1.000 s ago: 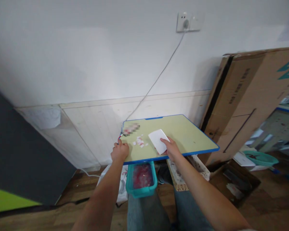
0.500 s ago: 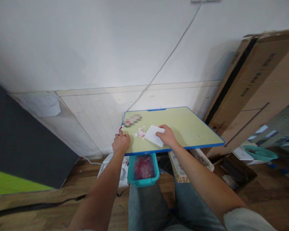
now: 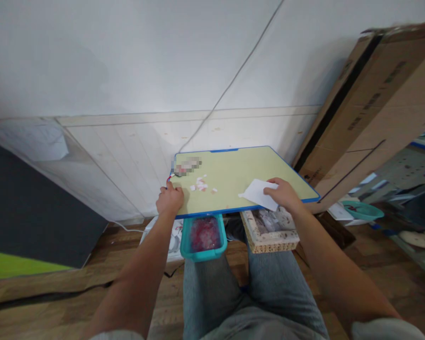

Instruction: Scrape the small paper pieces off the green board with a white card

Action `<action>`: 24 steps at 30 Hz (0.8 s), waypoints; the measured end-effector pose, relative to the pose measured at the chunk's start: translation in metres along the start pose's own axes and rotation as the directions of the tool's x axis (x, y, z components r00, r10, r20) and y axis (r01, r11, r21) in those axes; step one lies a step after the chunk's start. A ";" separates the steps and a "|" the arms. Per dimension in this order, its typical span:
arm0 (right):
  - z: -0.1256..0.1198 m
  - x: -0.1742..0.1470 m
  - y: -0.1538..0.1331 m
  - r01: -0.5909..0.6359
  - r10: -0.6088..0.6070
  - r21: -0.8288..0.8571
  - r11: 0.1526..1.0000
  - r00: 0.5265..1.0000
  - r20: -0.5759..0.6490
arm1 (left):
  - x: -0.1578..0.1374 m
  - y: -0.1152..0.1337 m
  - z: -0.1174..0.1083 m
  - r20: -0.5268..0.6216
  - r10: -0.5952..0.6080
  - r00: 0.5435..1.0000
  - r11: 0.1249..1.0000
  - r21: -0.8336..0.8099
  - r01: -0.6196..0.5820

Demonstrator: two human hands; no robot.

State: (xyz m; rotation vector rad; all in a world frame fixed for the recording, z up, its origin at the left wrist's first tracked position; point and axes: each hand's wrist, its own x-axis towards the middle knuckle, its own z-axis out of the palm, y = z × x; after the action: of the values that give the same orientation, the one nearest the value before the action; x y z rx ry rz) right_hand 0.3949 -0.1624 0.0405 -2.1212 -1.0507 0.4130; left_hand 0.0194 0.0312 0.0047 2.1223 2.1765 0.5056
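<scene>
My right hand (image 3: 283, 192) pinches a flat white card (image 3: 260, 192) over the right half of a pale yellow board (image 3: 241, 167) with a blue rim. A small white scrap (image 3: 241, 195) lies at the card's left tip. Several white and pinkish scraps (image 3: 200, 184) are scattered on the board's left half, and a single scrap (image 3: 214, 191) sits just right of them. At the board's left front corner, my left hand (image 3: 170, 199) is closed round the edge, beside a red and blue wire (image 3: 169, 179). A blurred-out item (image 3: 189, 166) lies at the back left.
Below the front edge, a teal tub (image 3: 203, 255) holds reddish, clear-looking contents. Right of it, a speckled foam box (image 3: 272, 246) contains clear plastic-like material. Tall cardboard (image 3: 371, 104) leans at the right. A grey cable (image 3: 230, 87) runs down the wall (image 3: 127, 61) behind the board.
My right hand has carried the white card rightward, away from the scrap pile, with a small scrap at its tip. My left hand keeps its place on the board. The camera view has shifted.
</scene>
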 end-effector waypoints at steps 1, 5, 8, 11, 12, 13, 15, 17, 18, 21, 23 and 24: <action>-0.017 -0.004 0.008 -0.016 0.017 -0.035 0.999 0.999 0.029 | 0.000 0.000 0.000 -0.002 -0.001 1.000 1.000 -0.002 0.001; -0.081 -0.011 0.023 -0.032 0.041 -0.121 0.992 0.996 0.075 | -0.001 0.000 0.001 -0.010 0.002 1.000 1.000 -0.008 -0.002; -0.085 -0.005 0.006 0.007 -0.007 -0.085 0.996 1.000 -0.002 | -0.002 0.000 0.000 -0.020 0.008 1.000 1.000 -0.001 -0.008; -0.034 0.009 -0.032 0.127 -0.127 -0.002 0.992 0.992 0.027 | -0.003 0.002 -0.002 -0.016 0.005 1.000 1.000 0.012 -0.005; -0.010 0.014 -0.046 0.174 -0.176 0.024 0.984 0.982 0.066 | -0.004 0.003 -0.003 -0.009 0.002 1.000 1.000 0.016 -0.001; 0.014 0.018 -0.059 0.220 -0.223 0.047 0.974 0.970 0.097 | -0.004 0.003 -0.004 -0.002 -0.002 1.000 1.000 0.019 0.002; 0.055 0.026 -0.079 0.296 -0.304 0.076 0.952 0.945 0.121 | -0.004 0.003 -0.004 0.003 -0.004 1.000 1.000 0.018 0.004; 0.080 0.033 -0.090 0.305 -0.314 0.082 0.949 0.941 0.130 | -0.003 0.002 -0.003 -0.002 0.000 1.000 1.000 0.011 0.000; 0.087 0.036 -0.092 0.299 -0.307 0.079 0.951 0.942 0.132 | -0.003 0.002 -0.002 -0.004 0.004 1.000 1.000 0.006 -0.004; 0.087 0.043 -0.086 0.278 -0.284 0.067 0.958 0.950 0.126 | -0.001 0.000 0.000 -0.006 0.012 1.000 1.000 -0.005 -0.012; 0.078 0.045 -0.075 0.252 -0.257 0.060 0.966 0.960 0.114 | -0.001 -0.001 0.001 -0.010 0.017 1.000 1.000 -0.010 -0.017; 0.072 0.044 -0.068 0.235 -0.240 0.058 0.970 0.965 0.109 | -0.001 -0.001 0.001 -0.012 0.017 1.000 1.000 -0.011 -0.017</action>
State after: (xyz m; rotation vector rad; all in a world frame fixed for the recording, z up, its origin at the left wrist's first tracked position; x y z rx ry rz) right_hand 0.3443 -0.0668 0.0419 -1.9213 -1.3332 0.4414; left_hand 0.0185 0.0305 0.0034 2.1397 2.1579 0.5323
